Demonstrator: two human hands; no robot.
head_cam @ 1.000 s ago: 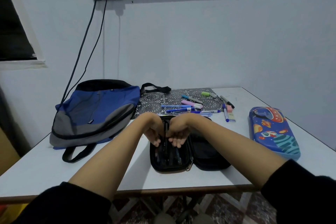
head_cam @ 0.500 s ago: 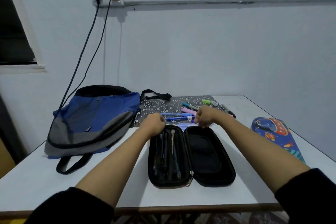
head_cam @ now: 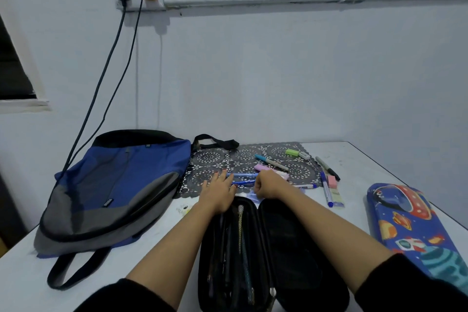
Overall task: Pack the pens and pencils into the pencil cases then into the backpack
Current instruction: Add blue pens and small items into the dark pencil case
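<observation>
1. Pens (head_cam: 242,175), two blue ones, lie across the patterned mat (head_cam: 210,157) just beyond the open black pencil case (head_cam: 298,261), and both hands are at them.
2. Left hand (head_cam: 219,190) is spread flat with straight fingers, the tips touching the blue barrels. I'd say it's penning them in so they can't roll.
3. Right hand (head_cam: 268,183) is curled up at the pens' other end. Whether it has pinched one, I can't tell from this angle.
4. The black case lies split flat on the worktop (head_cam: 359,162), closest to the person. Its left half is loaded with pens and its right half is bare, so it's a short hop from the mat.
5. More stock is waiting to the right: a teal marker (head_cam: 271,161), a black marker (head_cam: 328,168) and a blue marker (head_cam: 326,192).
6. The space-print pencil case (head_cam: 410,223) looks closed at the right edge. The backpack (head_cam: 114,185) lies flat on the left, apart from the black case. That's the last stop, I reckon.
</observation>
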